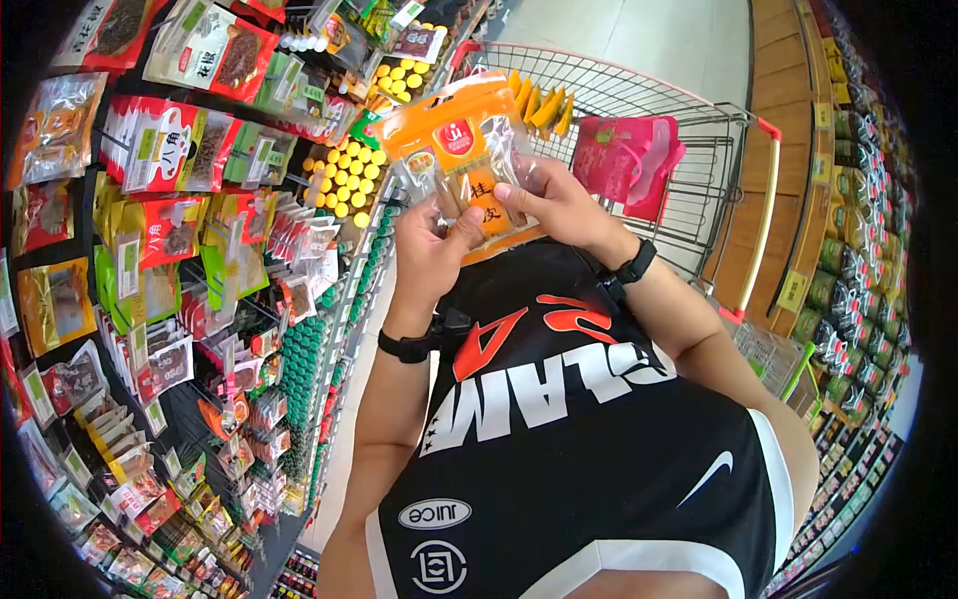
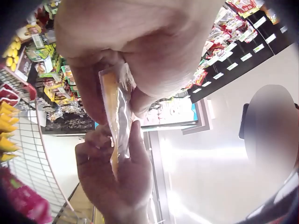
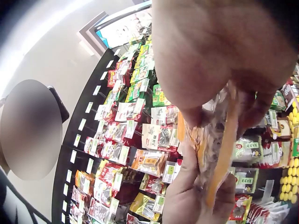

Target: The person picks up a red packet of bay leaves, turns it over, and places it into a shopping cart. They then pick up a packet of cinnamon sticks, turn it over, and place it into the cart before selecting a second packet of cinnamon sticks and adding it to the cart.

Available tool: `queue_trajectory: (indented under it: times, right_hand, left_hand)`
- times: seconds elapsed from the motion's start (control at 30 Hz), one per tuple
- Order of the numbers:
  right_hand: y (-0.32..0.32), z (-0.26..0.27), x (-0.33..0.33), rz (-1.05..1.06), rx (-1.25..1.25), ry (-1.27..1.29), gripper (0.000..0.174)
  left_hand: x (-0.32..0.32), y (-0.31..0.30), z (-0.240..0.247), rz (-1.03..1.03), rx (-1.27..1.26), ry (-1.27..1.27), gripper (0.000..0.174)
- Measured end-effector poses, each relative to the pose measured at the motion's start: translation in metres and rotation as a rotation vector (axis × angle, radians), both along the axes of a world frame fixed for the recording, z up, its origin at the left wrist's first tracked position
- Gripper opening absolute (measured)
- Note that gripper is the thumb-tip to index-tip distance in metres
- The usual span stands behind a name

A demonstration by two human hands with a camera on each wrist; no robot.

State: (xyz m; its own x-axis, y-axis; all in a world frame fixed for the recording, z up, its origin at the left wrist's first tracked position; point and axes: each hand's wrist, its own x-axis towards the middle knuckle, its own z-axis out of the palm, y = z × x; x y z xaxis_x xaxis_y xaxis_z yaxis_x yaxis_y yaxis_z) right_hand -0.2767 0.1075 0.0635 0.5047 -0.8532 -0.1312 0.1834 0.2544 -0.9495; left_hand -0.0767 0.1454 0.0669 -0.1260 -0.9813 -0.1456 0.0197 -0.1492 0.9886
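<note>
Both hands hold up an orange, clear-windowed packet of cinnamon bark [image 1: 461,165], with a red logo and an orange label. My left hand [image 1: 431,245] grips its lower left part, thumb across the front. On the lower right side, my right hand [image 1: 567,205] pinches it with the thumb on the label. In the left wrist view the packet [image 2: 117,112] is seen edge-on between the left hand [image 2: 140,42] above and the right hand [image 2: 114,179] below. The right wrist view also shows its orange edge [image 3: 223,149] between the fingers.
Racks of hanging spice packets [image 1: 180,145] line the left, with yellow-capped bottles [image 1: 349,178] beside them. A wire shopping cart [image 1: 639,80] stands ahead, holding a pink bag [image 1: 624,165] and yellow-orange pointed packaging [image 1: 544,105]. Wooden shelving [image 1: 783,150] with jars runs along the right.
</note>
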Motion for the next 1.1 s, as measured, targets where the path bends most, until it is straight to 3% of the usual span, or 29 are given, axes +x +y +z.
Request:
queue_trajectory:
  times: [0.13, 0.23, 0.53, 0.93, 1.1]
  right_hand:
    - [-0.002, -0.003, -0.004, 0.049, 0.051, 0.023, 0.027]
    - [-0.001, -0.002, -0.002, 0.039, 0.062, -0.016, 0.027]
    - [-0.001, -0.019, -0.004, 0.049, 0.056, -0.049, 0.026]
    - [0.0, -0.013, -0.009, 0.08, -0.009, -0.056, 0.031]
    - [0.002, -0.017, -0.01, 0.064, -0.012, -0.078, 0.032]
  left_hand:
    - [-0.003, 0.0, -0.01, 0.089, 0.133, 0.31, 0.022]
    - [-0.003, 0.0, -0.008, 0.084, 0.154, 0.392, 0.021]
    - [-0.007, 0.002, -0.007, 0.063, 0.114, 0.388, 0.02]
    - [-0.004, 0.006, -0.015, -0.053, 0.06, 0.297, 0.031]
    - [-0.001, 0.007, -0.014, -0.077, 0.104, 0.295, 0.024]
